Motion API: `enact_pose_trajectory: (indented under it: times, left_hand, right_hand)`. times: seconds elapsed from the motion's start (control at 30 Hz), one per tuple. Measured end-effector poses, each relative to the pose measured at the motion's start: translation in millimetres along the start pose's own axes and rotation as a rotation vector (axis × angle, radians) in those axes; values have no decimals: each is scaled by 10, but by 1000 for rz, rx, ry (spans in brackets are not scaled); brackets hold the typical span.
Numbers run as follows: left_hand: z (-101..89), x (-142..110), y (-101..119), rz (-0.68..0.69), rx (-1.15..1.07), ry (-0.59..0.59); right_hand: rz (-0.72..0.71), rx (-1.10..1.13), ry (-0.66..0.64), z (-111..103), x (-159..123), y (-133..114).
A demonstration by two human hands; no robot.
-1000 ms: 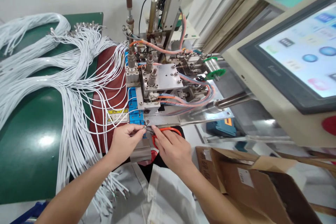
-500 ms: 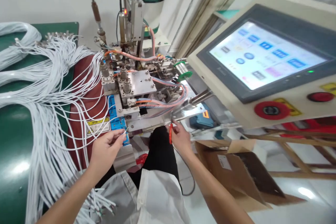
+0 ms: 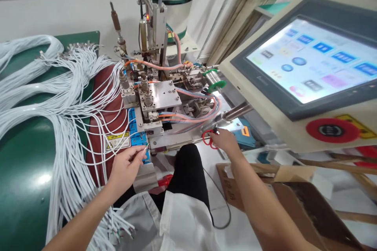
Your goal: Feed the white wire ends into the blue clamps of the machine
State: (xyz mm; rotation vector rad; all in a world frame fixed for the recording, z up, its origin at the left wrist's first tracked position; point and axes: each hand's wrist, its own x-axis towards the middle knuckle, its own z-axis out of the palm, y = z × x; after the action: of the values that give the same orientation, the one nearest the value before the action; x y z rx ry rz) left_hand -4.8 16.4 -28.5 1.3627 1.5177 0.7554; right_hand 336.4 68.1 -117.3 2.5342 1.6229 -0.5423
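Bright red on the scissor handles (image 3: 203, 138), white down the cables (image 3: 63, 133), vivid blue along the blocks (image 3: 133, 123), deep green across the tabletop (image 3: 26, 172), and yellow-and-white on the label (image 3: 118, 141)!

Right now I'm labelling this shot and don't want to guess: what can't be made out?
All in the head view:
Wire tip: detail too small, partly covered by the left hand.
Red tool: its far end is hidden by the right hand.
Screen: labels blurred.
White bundles: cut off by the left edge.
Box: partly covered by the right forearm.
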Motion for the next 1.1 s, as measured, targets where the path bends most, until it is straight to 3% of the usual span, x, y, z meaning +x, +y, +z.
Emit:
enact_pose_trajectory:
  times: [0.4,0.63,0.93,1.1]
  left_hand:
    - [-19,-7,-13,50,13,-73]
    - [-35,8,-33,33,0,-66]
    - [-14,16,-34,16,15,-74]
    - [-17,6,7,41,31,-75]
  right_hand:
    - [18,-49,40,-141,210,-47]
    - [16,-53,119,-16,60,-92]
    - [-112,-50,270,195,-295,-329]
    - [-149,-11,331,162,-192,-325]
